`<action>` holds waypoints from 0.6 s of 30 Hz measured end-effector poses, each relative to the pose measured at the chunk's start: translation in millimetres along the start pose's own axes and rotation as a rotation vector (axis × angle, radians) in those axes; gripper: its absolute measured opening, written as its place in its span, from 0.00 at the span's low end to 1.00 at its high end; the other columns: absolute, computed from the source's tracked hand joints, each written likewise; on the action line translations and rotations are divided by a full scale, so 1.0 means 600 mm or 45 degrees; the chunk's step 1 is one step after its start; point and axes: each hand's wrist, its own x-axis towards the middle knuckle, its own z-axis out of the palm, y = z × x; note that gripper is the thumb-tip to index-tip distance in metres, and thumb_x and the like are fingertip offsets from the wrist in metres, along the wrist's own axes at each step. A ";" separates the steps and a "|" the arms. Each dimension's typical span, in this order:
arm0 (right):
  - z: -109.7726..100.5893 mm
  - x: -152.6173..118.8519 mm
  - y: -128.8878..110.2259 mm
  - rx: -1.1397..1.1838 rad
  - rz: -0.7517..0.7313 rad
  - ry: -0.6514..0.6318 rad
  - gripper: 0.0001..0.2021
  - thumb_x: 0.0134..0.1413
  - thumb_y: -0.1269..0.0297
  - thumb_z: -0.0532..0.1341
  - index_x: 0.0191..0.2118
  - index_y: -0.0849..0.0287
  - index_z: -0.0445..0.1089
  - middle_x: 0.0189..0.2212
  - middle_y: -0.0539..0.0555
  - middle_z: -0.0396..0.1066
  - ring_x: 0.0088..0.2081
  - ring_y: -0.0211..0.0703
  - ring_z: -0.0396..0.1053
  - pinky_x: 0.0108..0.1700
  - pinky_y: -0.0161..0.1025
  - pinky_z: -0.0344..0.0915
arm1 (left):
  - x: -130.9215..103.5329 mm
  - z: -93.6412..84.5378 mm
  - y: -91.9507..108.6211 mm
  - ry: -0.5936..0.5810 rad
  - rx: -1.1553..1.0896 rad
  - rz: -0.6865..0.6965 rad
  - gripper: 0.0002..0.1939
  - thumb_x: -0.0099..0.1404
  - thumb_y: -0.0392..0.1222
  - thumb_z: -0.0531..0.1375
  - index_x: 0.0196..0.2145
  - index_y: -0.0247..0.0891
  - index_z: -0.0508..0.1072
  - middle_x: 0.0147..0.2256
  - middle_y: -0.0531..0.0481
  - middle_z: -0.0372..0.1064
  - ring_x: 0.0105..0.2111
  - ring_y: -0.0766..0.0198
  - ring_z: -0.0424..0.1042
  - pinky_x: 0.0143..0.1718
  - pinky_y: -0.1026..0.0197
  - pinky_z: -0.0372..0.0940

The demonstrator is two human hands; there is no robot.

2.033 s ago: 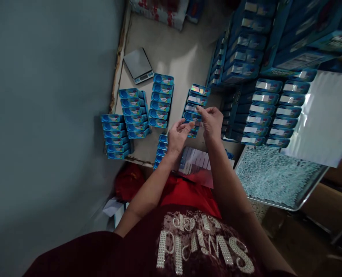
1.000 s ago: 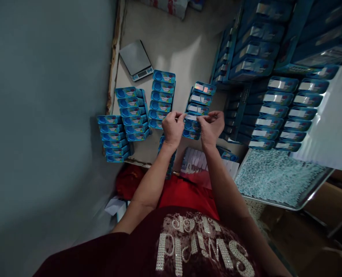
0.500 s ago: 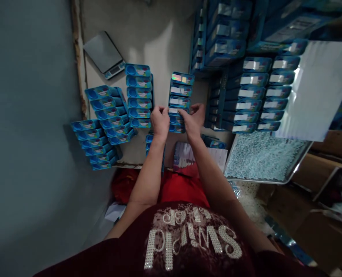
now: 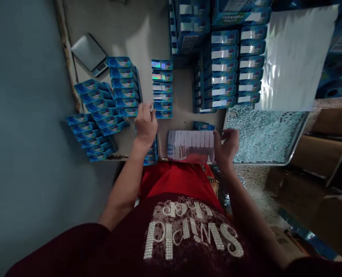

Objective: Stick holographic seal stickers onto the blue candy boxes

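A short column of blue boxes (image 4: pixel 162 106) printed "Caramelo Macizo" stands in front of me. Its upper boxes carry shiny white stickers, while the two nearest show bare blue ends. My left hand (image 4: pixel 146 125) is beside the near end of this column, thumb and fingers drawn together; a small pale bit shows at the fingertips, too small to name. Below lies a sheet of white strip stickers (image 4: pixel 191 146) on the table's front edge. At the sheet's right end is my right hand (image 4: pixel 227 147), slightly blurred, thumb by the sheet's edge and apart from the curled fingers.
More blue boxes (image 4: pixel 121 82) stand in columns on the left, near a kitchen scale (image 4: pixel 90 54). Stickered boxes (image 4: pixel 223 79) are stacked at right. A metal tray (image 4: pixel 296 144) of pale blue pieces sits at far right, partly under a white sheet (image 4: pixel 294 61). A wall rises at left.
Both hands have left the fourth box of the column, which now bears a white sticker. My right hand has moved right and down to the sticker sheet; my left stays near the column. The view has shifted.
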 end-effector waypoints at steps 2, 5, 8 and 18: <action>-0.042 -0.040 0.044 -0.003 0.044 -0.013 0.16 0.59 0.44 0.63 0.37 0.50 0.63 0.30 0.54 0.69 0.34 0.51 0.68 0.41 0.48 0.64 | -0.086 0.015 0.006 -0.136 -0.043 -0.033 0.09 0.75 0.39 0.58 0.51 0.43 0.73 0.50 0.43 0.72 0.58 0.47 0.70 0.64 0.42 0.64; -0.047 -0.077 0.077 -0.013 0.093 -0.132 0.21 0.53 0.38 0.63 0.36 0.51 0.69 0.30 0.54 0.72 0.32 0.51 0.70 0.39 0.48 0.65 | -0.198 0.061 0.012 -0.245 -0.028 -0.200 0.18 0.72 0.40 0.61 0.58 0.45 0.69 0.57 0.40 0.70 0.61 0.46 0.69 0.65 0.42 0.65; -0.021 -0.079 0.092 -0.014 0.093 -0.170 0.22 0.51 0.38 0.65 0.37 0.52 0.74 0.33 0.56 0.77 0.35 0.51 0.72 0.41 0.47 0.67 | -0.254 0.110 0.013 -0.242 0.097 -0.409 0.27 0.69 0.43 0.64 0.63 0.39 0.65 0.63 0.31 0.64 0.67 0.40 0.64 0.70 0.40 0.60; 0.020 -0.035 0.123 -0.010 -0.065 -0.224 0.18 0.50 0.44 0.71 0.31 0.56 0.77 0.30 0.52 0.73 0.34 0.46 0.68 0.40 0.42 0.63 | -0.248 0.167 -0.030 -0.017 -0.399 -0.743 0.44 0.55 0.45 0.77 0.63 0.38 0.63 0.52 0.40 0.73 0.52 0.54 0.76 0.53 0.56 0.71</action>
